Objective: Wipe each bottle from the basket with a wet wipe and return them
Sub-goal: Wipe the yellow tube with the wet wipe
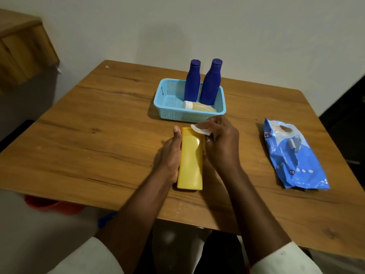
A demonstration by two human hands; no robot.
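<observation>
Wiping is under way on the flat yellow plastic bottle [190, 159], which lies lengthwise near the middle of the wooden table [98, 139], just at six o'clock from the light blue perforated plastic basket [167, 103]. The left hand [170, 157] holds the bottle along its nine-o'clock edge, thumb stretched up that side and fingers curled under, out of sight. The right hand [219, 141] has its fingers bunched and clamped on a crumpled white wet wipe [199, 129], pressing it against the bottle's far corner at about one o'clock.

Inside the basket, two tall dark blue plastic bottles [203, 84] stand upright side by side toward the back, and a small pale yellow bottle with a white cap [197, 106] lies on its side along the front wall. At three o'clock, well apart from the hands, lies the blue wet-wipe packet [294, 155].

By my judgement, the main risk is slip: a wet, smooth bottle held only along one edge could skid or spin under the wiping pressure and bump the basket, toppling the upright blue pair. Dampness left on the surface might also make it slide from the fingers on the way back, and a wipe bunched this small may miss the underside entirely.
</observation>
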